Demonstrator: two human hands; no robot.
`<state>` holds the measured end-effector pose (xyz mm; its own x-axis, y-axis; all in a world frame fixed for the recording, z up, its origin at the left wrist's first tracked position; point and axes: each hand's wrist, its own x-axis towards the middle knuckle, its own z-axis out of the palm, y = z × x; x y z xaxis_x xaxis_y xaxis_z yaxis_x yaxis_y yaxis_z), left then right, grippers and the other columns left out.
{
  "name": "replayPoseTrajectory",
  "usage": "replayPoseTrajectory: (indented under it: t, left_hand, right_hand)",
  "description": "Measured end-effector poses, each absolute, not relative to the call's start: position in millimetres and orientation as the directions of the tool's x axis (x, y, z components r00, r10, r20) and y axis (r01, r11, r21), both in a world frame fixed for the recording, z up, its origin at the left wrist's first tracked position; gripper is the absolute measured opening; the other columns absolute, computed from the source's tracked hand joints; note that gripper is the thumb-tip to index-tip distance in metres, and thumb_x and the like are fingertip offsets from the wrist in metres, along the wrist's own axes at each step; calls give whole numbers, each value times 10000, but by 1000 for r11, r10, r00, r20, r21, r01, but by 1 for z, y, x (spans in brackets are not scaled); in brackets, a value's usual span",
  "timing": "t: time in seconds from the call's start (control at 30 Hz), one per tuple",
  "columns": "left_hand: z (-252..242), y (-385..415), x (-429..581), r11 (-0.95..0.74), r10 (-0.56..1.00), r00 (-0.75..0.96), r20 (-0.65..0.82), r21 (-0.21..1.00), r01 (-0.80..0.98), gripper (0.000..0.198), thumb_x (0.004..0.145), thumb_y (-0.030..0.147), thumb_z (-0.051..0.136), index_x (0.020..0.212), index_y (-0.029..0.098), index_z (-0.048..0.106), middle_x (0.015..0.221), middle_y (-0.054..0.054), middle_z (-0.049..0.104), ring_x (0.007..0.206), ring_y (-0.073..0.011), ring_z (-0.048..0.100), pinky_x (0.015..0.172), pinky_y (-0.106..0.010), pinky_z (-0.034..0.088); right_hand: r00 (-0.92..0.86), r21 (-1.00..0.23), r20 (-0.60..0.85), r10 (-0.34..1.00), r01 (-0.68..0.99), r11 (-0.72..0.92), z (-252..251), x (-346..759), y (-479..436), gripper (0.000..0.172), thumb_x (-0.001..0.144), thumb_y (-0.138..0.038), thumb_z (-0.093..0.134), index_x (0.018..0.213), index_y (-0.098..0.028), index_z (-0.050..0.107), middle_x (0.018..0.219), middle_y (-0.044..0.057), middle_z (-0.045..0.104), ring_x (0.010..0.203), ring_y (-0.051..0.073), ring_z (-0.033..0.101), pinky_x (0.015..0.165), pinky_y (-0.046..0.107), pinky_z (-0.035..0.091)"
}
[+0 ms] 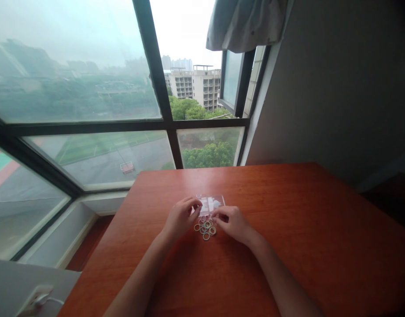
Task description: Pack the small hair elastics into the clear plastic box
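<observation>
A small clear plastic box (218,202) with whitish pieces in it lies on the table. My left hand (182,216) is at the box's left edge, its thumb and fingers curled close together. Whatever is between those fingertips is too small to make out. At the box's near right corner, my right hand (233,223) has its thumb and forefinger drawn into a pinch. Its fingertips are beside the rings, and what they hold, if anything, does not show. Several thin pale rings (206,236) lie in a loose, overlapping pile between my hands, just in front of the box.
The reddish-brown wooden table (288,211) spreads out beneath my arms. Dark-framed windows (171,125) stand beyond its far edge, with one pane open under a grey curtain (245,26). A wall socket with a white plug (42,299) is at the lower left.
</observation>
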<state>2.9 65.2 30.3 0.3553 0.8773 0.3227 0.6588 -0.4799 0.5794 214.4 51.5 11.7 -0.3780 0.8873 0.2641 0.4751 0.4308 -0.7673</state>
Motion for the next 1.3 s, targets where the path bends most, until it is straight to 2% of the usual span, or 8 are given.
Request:
replayPoseTrajectory:
  t: [0.1,0.2,0.4,0.67,0.97,1.17,1.3]
  left_hand:
    - [33,58,12,-519,843,453,290,663,539,141,881,249,535,872,175,655,751,-9,600,597,-90,486,574,-196,383]
    - [32,56,16,-520,835,472,285,691,503,117,867,242,564,859,172,657,733,-3,599,598,-86,484,571,-187,382]
    - [28,61,13,-525,844,434,316,650,549,90,821,165,574,764,173,643,720,1,602,602,-90,483,573,-192,376]
    - [15,80,-8,-381,892,127,434,573,725,109,844,239,570,797,190,654,757,-7,652,624,-115,539,605,-225,406]
    - [2,88,-12,-348,918,137,373,590,729,93,820,237,592,816,184,669,777,-15,653,623,-115,540,604,-227,416]
    - [8,85,-12,-353,915,125,384,607,712,101,828,247,587,819,183,664,771,-16,642,624,-117,524,597,-224,405]
    - [17,76,-6,-389,909,175,379,618,683,119,848,238,565,838,178,667,757,-10,617,606,-107,491,588,-220,384]
  right_hand:
    - [-321,-803,298,899,425,418,12,211,52,106,808,-233,625,836,-192,720,645,-13,632,562,101,506,562,204,373]
    - [-283,-826,304,910,397,399,12,209,52,96,800,-243,639,813,-184,713,612,-20,608,544,99,498,541,202,368]
    - [-270,-809,300,915,437,394,11,210,54,90,808,-229,624,831,-192,703,608,-28,594,547,101,503,554,207,369]
    - [-403,-727,188,896,556,403,9,221,53,84,805,-223,619,819,-213,700,659,-27,624,588,102,512,573,207,339]
    - [-472,-645,67,879,651,399,18,216,42,54,778,-226,635,759,-229,686,644,-39,620,585,96,507,540,206,278]
    - [-470,-647,88,878,644,409,17,214,42,64,772,-198,634,744,-231,681,653,-34,636,591,102,518,548,207,290]
    - [-393,-683,165,905,616,392,12,215,48,68,792,-206,616,779,-216,683,621,-28,612,567,106,512,558,209,325]
